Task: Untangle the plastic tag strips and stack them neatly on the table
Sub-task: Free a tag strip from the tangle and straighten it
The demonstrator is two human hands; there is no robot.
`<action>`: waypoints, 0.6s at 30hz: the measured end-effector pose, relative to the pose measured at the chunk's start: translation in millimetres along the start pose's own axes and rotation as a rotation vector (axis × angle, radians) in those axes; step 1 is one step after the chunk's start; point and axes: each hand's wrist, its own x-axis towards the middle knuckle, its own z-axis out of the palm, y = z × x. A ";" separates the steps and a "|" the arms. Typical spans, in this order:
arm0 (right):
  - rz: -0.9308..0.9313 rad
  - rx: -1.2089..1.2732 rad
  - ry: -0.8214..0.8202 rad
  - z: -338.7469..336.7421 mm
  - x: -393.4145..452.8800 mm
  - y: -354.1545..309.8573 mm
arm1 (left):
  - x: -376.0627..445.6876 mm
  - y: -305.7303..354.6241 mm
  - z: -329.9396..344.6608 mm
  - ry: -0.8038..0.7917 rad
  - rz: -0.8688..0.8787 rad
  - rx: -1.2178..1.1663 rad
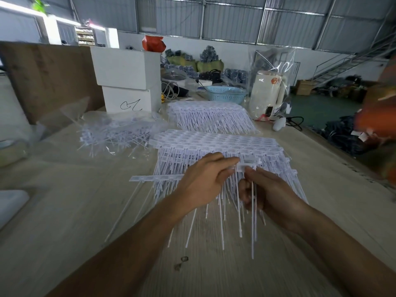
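Plastic tag strip [248, 165] is pinched at its header by the fingers [230, 160] of the left hand [201, 183], while the right hand [265, 194] curls around the thin tails just below, both held over the near stack [214, 144] on the tabletop [85, 211]. To do this step well, I think the hands should lower the strip flat, header lined up with the headers below and tails pointing toward the person. Farther away lie a second neat stack [210, 114] and, to the left, the tangled pile [115, 133] not yet sorted.
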 end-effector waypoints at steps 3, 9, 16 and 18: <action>0.059 0.117 -0.003 -2.3 0.7 0.8 | 0.7 -1.8 1.2 -0.005 -0.050 -0.064; 0.093 0.167 0.023 -5.7 5.0 5.8 | -0.9 3.8 0.9 -0.035 -0.099 -0.104; 0.080 0.194 0.063 -8.0 7.5 6.9 | -1.5 3.6 -0.4 0.022 -0.159 -0.136; 0.080 0.171 0.052 -7.9 6.1 6.8 | -1.3 5.7 -1.0 0.038 -0.131 -0.147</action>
